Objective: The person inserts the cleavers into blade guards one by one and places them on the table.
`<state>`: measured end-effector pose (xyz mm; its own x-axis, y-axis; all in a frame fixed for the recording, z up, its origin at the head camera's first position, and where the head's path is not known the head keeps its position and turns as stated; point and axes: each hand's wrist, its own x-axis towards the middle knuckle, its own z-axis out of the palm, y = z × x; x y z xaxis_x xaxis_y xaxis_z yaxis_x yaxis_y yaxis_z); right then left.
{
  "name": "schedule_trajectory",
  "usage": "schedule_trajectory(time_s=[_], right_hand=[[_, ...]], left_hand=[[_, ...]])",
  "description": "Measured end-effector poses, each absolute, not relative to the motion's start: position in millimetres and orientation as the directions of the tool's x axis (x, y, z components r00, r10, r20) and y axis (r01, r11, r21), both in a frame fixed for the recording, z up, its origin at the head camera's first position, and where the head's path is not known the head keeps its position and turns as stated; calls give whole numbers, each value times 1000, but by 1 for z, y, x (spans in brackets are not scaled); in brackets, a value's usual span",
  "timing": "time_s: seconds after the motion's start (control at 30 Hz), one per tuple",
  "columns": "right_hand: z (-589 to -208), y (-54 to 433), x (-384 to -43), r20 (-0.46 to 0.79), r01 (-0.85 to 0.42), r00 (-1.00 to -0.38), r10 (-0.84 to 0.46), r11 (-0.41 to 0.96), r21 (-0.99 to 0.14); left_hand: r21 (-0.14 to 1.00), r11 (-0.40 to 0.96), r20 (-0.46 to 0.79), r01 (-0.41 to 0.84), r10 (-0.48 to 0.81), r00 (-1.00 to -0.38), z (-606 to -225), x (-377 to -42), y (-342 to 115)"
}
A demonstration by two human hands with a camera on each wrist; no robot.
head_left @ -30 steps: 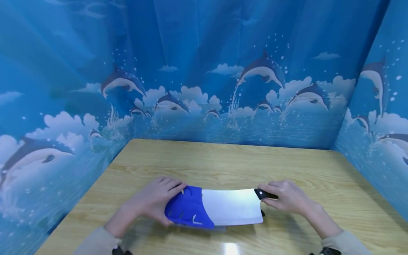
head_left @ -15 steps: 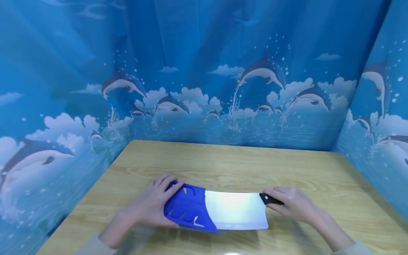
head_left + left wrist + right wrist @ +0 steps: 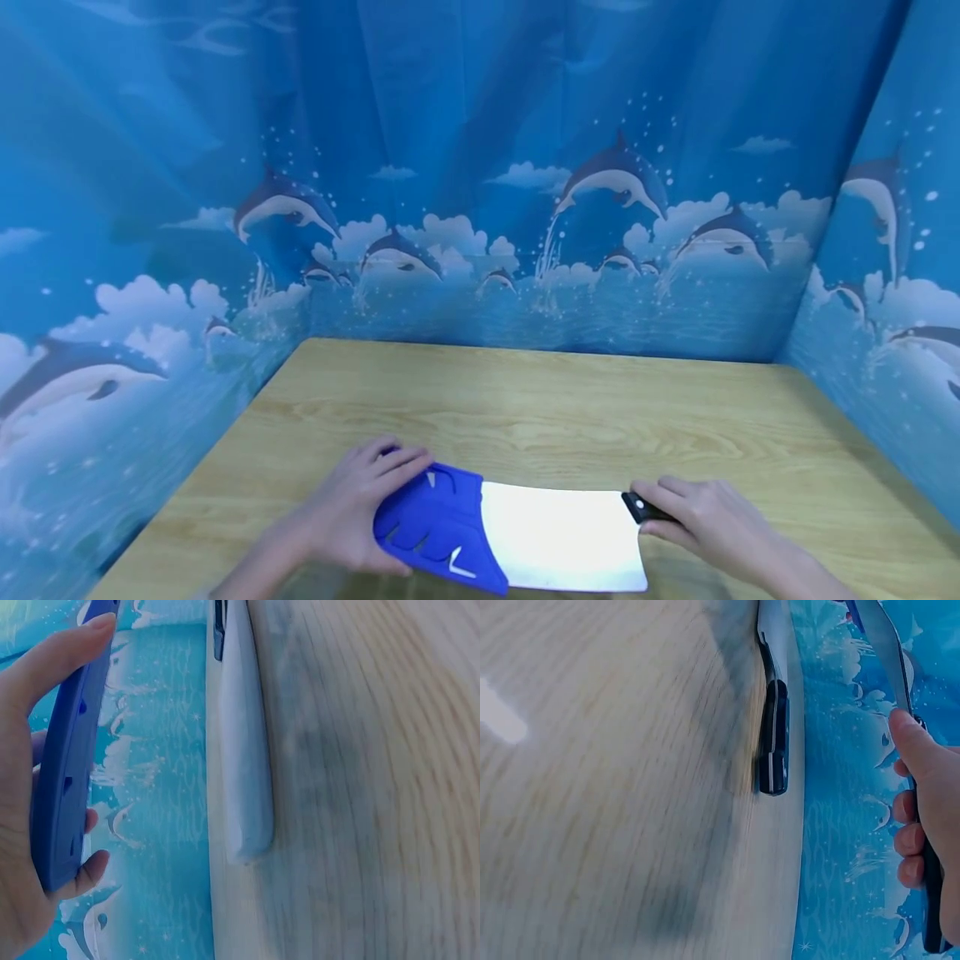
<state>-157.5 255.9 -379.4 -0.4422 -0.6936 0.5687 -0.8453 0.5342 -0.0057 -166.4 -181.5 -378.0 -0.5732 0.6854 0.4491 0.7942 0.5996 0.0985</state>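
Observation:
In the head view a cleaver (image 3: 562, 537) with a broad bright blade lies across the middle front, its far end inside a blue blade cover (image 3: 442, 525) with cut-out slots. My left hand (image 3: 352, 504) grips the cover's left end, thumb at the near edge and fingers over the far edge. On the right, my right hand (image 3: 716, 529) holds the cleaver's black handle (image 3: 648, 510). The right wrist view shows fingers wrapped around that handle, thumb near the blade. Both cleaver and cover are held above the table. The covered part of the blade is hidden.
A second knife (image 3: 774, 739) with a black handle lies on the wooden table (image 3: 540, 417), beneath the cleaver. Its blade end sits in a pale sheath (image 3: 247, 742). Blue dolphin-print curtains (image 3: 465, 167) stand around the table's back and sides.
Both hands, with cleaver and cover, have come lower in the head view, and the right hand has shifted right. Slightly more blade shows. The second knife's dark handle, glimpsed earlier, is hidden there now.

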Motion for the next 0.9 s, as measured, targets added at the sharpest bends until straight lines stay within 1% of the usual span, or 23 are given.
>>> schedule_trajectory(time_s=[0.07,0.23,0.33,0.4,0.43,0.53,0.63,0.77,0.8,0.87,0.9], right_hand=[[-378,258,-152,564,-845,-459,-686,533,-39],[-373,261,-142,553,-855,-460,-695,514,-65],[-369,263,-135,496,-843,-503,-708,529,-100],[-365,264,-130,431,-820,-559,-708,550,-159],[-364,264,-128,408,-812,-575,-709,557,-176],[-361,261,-124,387,-806,-587,-711,558,-198],[-362,256,-121,355,-793,-608,-711,564,-229],[-364,251,-117,216,-699,-710,-671,632,-335],[-364,249,-117,181,-670,-733,-656,652,-355],[-365,245,-116,191,-660,-746,-638,669,-342],[-365,243,-116,216,-668,-741,-635,670,-323]], left_hand=[[119,605,430,787,683,-590,-375,-163,-180],[163,610,397,776,679,-617,-369,-155,-179],[198,605,386,771,675,-629,-367,-151,-179],[223,599,387,769,670,-634,-366,-148,-178],[238,592,385,770,670,-635,-365,-147,-178],[262,581,380,771,672,-636,-363,-144,-176],[246,562,390,790,688,-612,-364,-144,-174],[215,563,405,798,692,-598,-368,-143,-175],[223,570,399,791,687,-607,-369,-143,-174],[255,594,373,763,667,-645,-369,-142,-173],[270,605,361,749,657,-662,-370,-143,-171]])
